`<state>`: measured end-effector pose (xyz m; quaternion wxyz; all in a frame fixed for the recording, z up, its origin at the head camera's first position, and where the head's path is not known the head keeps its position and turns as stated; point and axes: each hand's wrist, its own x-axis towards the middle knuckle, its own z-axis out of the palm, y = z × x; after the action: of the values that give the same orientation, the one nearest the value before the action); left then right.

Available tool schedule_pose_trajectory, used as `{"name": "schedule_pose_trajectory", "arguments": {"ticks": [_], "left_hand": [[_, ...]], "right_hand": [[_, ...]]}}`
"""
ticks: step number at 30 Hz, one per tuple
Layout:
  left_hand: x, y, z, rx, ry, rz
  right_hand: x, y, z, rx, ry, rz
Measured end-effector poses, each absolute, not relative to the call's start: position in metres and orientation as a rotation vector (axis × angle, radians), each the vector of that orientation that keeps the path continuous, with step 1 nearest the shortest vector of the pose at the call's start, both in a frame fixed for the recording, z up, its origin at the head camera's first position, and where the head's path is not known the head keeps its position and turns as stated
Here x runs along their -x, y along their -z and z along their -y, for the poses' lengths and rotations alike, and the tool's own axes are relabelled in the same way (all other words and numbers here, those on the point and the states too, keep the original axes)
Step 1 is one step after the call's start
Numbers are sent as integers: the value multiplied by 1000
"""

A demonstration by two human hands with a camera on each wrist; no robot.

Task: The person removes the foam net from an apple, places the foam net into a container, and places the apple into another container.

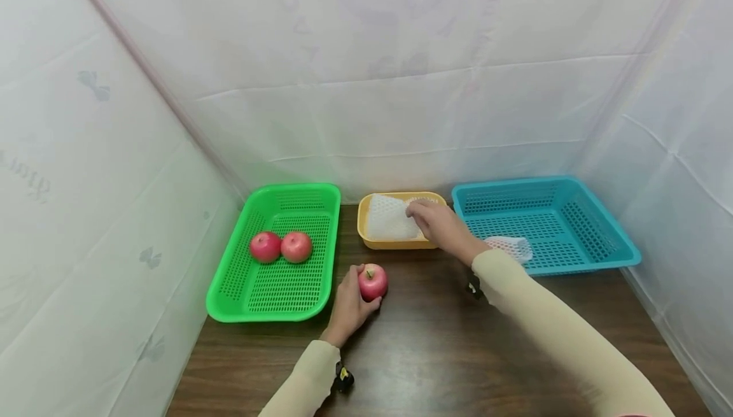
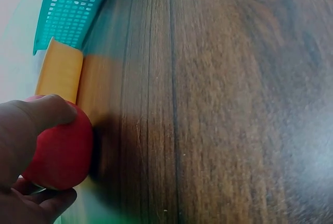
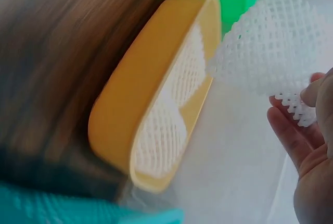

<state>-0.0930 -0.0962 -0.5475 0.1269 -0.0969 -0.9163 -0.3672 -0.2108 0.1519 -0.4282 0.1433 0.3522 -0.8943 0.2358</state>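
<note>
My left hand (image 1: 348, 307) grips a red apple (image 1: 373, 281) on the brown table, between the green basket and the middle of the table. In the left wrist view the thumb lies along one side of the apple (image 2: 62, 148) and fingers curl under the other. With thumb and fingers my right hand (image 1: 439, 225) pinches a white foam net sleeve (image 3: 273, 47), raised over the yellow tray (image 1: 401, 244). More white foam nets (image 3: 161, 135) lie inside that tray. Two red apples (image 1: 296, 247) sit side by side in the green basket (image 1: 229, 305).
A blue basket (image 1: 595, 267) stands at the right, with a white foam net (image 1: 512, 248) near its front left corner. White sheeting (image 1: 366, 118) hangs behind the table (image 1: 424, 353) and down both sides.
</note>
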Motion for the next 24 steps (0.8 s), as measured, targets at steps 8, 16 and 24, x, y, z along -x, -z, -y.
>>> {"name": "schedule_pose_trajectory", "arguments": {"ticks": [8,16,24], "left_hand": [[92,548,96,277,1071,2664],[91,546,96,242,1084,2694],[92,549,95,284,1055,2662]], "right_hand": [[223,431,-142,-898,-823,2612],[233,441,-132,-808,-955,2696],[236,453,-118,-741,-1130,2715]]}}
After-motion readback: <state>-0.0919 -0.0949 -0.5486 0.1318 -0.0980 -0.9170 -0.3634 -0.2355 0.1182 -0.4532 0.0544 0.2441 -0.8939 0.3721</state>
